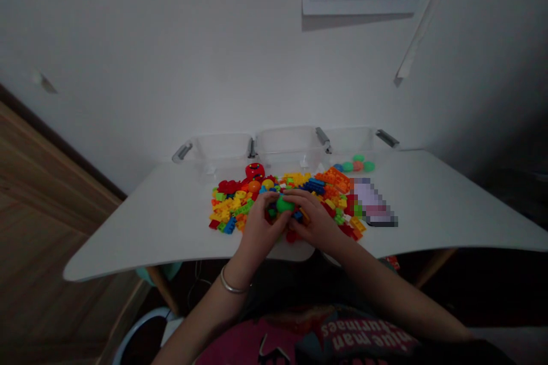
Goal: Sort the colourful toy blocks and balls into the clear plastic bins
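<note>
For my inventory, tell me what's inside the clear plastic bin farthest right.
Three rounded green pieces, a salmon-pink piece and a blue piece show inside the clear plastic bin. What lies beneath them is covered and cannot be seen.

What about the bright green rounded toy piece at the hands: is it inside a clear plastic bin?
No, the green piece is between the left hand and right hand, in front of the clear plastic bins.
</note>
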`<state>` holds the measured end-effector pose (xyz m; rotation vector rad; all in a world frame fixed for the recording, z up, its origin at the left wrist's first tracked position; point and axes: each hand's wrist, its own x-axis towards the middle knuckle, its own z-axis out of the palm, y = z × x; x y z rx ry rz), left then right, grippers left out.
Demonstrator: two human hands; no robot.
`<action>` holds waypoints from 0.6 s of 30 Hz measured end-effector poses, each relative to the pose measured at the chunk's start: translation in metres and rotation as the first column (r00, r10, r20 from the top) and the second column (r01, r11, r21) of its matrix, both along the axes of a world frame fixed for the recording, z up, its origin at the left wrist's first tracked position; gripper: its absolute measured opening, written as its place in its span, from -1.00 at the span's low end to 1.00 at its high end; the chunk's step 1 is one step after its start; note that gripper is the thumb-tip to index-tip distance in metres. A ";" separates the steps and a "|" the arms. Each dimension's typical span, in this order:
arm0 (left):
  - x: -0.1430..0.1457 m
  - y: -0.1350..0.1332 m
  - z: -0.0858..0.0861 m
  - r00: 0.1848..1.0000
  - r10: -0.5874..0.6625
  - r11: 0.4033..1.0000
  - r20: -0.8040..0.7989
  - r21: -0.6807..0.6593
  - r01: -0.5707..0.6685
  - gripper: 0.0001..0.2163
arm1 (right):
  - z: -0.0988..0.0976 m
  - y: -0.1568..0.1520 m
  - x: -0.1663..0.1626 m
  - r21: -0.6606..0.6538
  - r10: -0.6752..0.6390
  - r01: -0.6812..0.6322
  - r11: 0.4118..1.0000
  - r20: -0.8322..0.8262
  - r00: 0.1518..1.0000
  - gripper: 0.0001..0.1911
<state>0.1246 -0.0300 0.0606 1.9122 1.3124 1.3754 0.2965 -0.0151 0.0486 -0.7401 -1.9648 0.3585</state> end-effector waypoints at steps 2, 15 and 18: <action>0.006 0.004 -0.002 0.999 -0.019 1.000 -0.027 0.010 0.020 -0.74 | -0.004 0.003 -0.001 -0.020 -0.022 0.021 1.000 -0.033 0.999 -0.51; -0.007 0.002 -0.027 0.717 0.345 0.868 -0.606 0.496 0.002 -0.68 | 0.010 0.033 0.040 -0.067 -0.371 0.365 0.929 -0.135 0.919 -0.62; -0.010 0.002 -0.040 0.676 0.380 0.849 -0.632 0.528 0.016 -0.64 | 0.031 0.059 0.072 -0.017 -0.537 0.543 0.840 -0.177 0.825 -0.60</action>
